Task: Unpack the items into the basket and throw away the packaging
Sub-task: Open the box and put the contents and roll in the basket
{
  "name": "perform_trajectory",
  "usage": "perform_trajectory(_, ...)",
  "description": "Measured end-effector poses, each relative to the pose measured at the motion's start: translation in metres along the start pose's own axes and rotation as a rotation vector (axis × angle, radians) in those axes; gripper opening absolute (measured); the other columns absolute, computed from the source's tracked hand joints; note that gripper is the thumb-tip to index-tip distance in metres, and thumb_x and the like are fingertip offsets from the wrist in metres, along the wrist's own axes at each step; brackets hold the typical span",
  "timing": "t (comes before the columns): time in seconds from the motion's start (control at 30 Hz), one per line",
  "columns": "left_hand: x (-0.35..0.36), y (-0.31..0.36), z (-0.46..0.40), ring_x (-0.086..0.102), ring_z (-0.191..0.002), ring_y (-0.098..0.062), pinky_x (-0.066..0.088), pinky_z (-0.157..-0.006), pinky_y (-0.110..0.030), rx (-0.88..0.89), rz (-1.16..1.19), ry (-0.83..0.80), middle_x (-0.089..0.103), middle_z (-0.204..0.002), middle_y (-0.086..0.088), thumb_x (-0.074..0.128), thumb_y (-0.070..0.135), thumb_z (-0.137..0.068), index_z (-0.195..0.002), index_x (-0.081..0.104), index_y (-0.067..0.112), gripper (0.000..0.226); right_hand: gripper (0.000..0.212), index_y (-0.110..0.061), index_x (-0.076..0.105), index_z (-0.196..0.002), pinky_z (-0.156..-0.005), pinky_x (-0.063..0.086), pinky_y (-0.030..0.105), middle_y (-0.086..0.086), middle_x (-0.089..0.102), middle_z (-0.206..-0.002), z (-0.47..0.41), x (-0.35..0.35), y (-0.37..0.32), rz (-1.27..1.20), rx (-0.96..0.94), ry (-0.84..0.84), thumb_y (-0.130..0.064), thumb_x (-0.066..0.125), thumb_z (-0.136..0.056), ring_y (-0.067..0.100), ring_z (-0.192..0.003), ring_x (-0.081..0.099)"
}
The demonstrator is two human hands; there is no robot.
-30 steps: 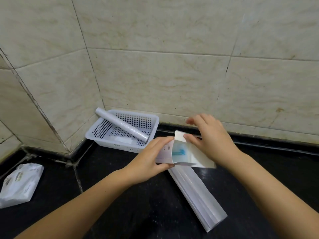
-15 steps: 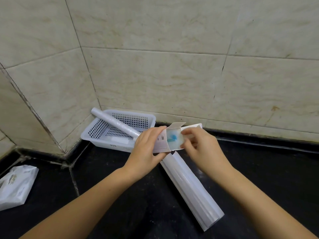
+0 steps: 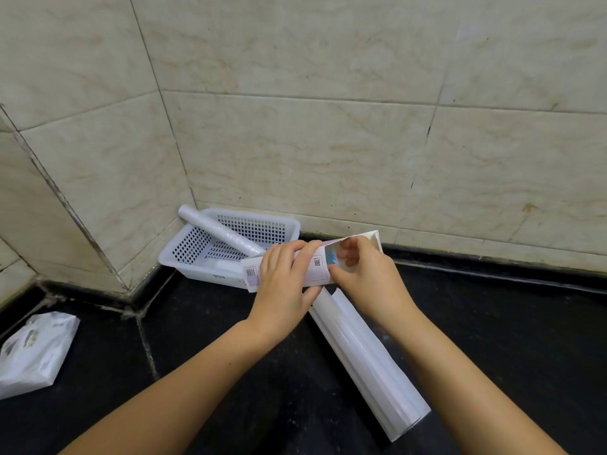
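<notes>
My left hand (image 3: 285, 284) grips a small white carton (image 3: 317, 269) with a barcode and a QR code, held level above the black counter. My right hand (image 3: 364, 274) is at the carton's opened right end, fingers pushed inside among the flaps, where something blue shows. A white perforated basket (image 3: 197, 247) stands in the wall corner behind the carton, with a white roll (image 3: 220, 233) lying slantwise in it and sticking over its back rim. A long white wrapped roll (image 3: 368, 366) lies on the counter under my hands.
A crumpled white plastic pack (image 3: 36, 353) lies on the black counter at the far left. Beige tiled walls (image 3: 328, 142) close off the back and left sides. The dark counter (image 3: 509, 323) stretches out to the right.
The carton has been lifted and turned level, its end flap is open, and my right fingers have gone from the flap into the opening. The view has shifted slightly.
</notes>
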State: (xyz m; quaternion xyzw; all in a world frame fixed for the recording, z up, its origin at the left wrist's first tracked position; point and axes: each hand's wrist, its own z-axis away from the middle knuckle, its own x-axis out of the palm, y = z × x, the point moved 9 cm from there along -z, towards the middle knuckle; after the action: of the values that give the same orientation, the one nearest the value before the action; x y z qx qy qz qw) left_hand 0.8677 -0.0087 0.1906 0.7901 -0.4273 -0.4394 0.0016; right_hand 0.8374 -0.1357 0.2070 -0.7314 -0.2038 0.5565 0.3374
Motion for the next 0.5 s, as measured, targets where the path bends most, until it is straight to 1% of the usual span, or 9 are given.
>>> perform_trajectory(0.07, 0.002, 0.002, 0.000, 0.051, -0.106, -0.026, 0.043, -0.095, -0.041, 0.026, -0.014, -0.014, 0.056, -0.115, -0.007, 0.074, 0.020, -0.071, -0.126, 0.050, 0.018, 0.061, 0.023, -0.021, 0.059, -0.103, -0.086, 0.051, 0.035, -0.005, 0.066, -0.097, -0.004, 0.005, 0.001, -0.024, 0.039, -0.074, -0.026, 0.061, -0.080, 0.017, -0.095, 0.061)
perform_trajectory(0.13, 0.004, 0.004, 0.001, 0.052, -0.107, -0.028, 0.044, -0.096, -0.045, 0.039, -0.016, -0.028, 0.057, -0.115, -0.008, 0.074, 0.018, -0.070, -0.126, 0.051, 0.017, 0.060, 0.003, -0.026, 0.059, -0.078, -0.072, 0.049, 0.032, -0.007, 0.063, -0.078, -0.008, 0.010, 0.003, 0.026, 0.043, -0.131, -0.026, 0.057, -0.080, 0.017, -0.080, 0.059)
perform_trajectory(0.17, 0.004, 0.005, 0.001, 0.052, -0.107, -0.028, 0.044, -0.096, -0.046, 0.047, -0.015, -0.030, 0.057, -0.115, -0.009, 0.074, 0.017, -0.069, -0.125, 0.052, 0.016, 0.060, 0.016, -0.029, 0.053, -0.065, -0.063, 0.044, 0.029, -0.008, 0.057, -0.067, -0.009, 0.013, 0.004, 0.064, 0.039, -0.156, -0.025, 0.055, -0.080, 0.017, -0.071, 0.053)
perform_trajectory(0.2, 0.004, 0.006, 0.001, 0.052, -0.107, -0.029, 0.043, -0.096, -0.047, 0.058, -0.012, -0.031, 0.057, -0.115, -0.009, 0.073, 0.017, -0.069, -0.125, 0.052, 0.016, 0.059, 0.026, -0.030, 0.045, -0.057, -0.057, 0.036, 0.028, -0.008, 0.049, -0.060, -0.010, 0.016, 0.005, 0.100, 0.038, -0.185, -0.023, 0.054, -0.081, 0.017, -0.065, 0.046)
perform_trajectory(0.23, 0.004, 0.007, 0.002, 0.052, -0.107, -0.029, 0.043, -0.096, -0.047, 0.067, -0.007, -0.032, 0.057, -0.114, -0.009, 0.072, 0.018, -0.069, -0.125, 0.050, 0.017, 0.060, 0.031, -0.028, 0.041, -0.053, -0.054, 0.031, 0.027, -0.007, 0.043, -0.056, -0.011, 0.019, 0.007, 0.143, 0.034, -0.199, -0.023, 0.053, -0.082, 0.017, -0.061, 0.041)
perform_trajectory(0.3, 0.005, 0.007, 0.003, 0.052, -0.108, -0.028, 0.042, -0.097, -0.046, 0.063, 0.009, -0.036, 0.057, -0.115, -0.008, 0.071, 0.020, -0.070, -0.127, 0.046, 0.021, 0.062, 0.028, -0.018, 0.051, -0.057, -0.054, 0.029, 0.028, -0.003, 0.041, -0.057, -0.012, 0.018, 0.007, 0.186, -0.002, -0.195, -0.023, 0.053, -0.084, 0.018, -0.061, 0.037)
perform_trajectory(0.37, 0.007, 0.001, 0.004, 0.049, -0.109, -0.024, 0.041, -0.098, -0.041, 0.029, 0.018, -0.052, 0.055, -0.118, -0.004, 0.071, 0.024, -0.072, -0.129, 0.044, 0.024, 0.063, 0.022, -0.008, 0.061, -0.068, -0.055, 0.032, 0.028, 0.002, 0.044, -0.061, -0.015, 0.014, 0.007, 0.162, -0.043, -0.166, -0.022, 0.054, -0.084, 0.019, -0.063, 0.038)
perform_trajectory(0.47, 0.013, -0.020, 0.008, 0.043, -0.113, -0.017, 0.035, -0.099, -0.034, -0.046, 0.016, -0.103, 0.051, -0.122, 0.001, 0.068, 0.033, -0.078, -0.134, 0.041, 0.027, 0.062, 0.027, -0.014, 0.052, -0.063, -0.050, 0.032, 0.025, -0.001, 0.047, -0.059, -0.021, 0.000, 0.017, 0.151, -0.028, -0.122, -0.023, 0.054, -0.088, 0.019, -0.057, 0.044)
perform_trajectory(0.5, 0.016, -0.030, 0.011, 0.043, -0.113, -0.017, 0.034, -0.100, -0.034, -0.076, 0.015, -0.131, 0.050, -0.122, 0.002, 0.068, 0.035, -0.079, -0.135, 0.040, 0.027, 0.063, 0.025, -0.013, 0.055, -0.068, -0.052, 0.037, 0.025, 0.001, 0.054, -0.064, -0.023, -0.003, 0.024, 0.138, 0.003, -0.133, -0.024, 0.053, -0.090, 0.021, -0.058, 0.050)
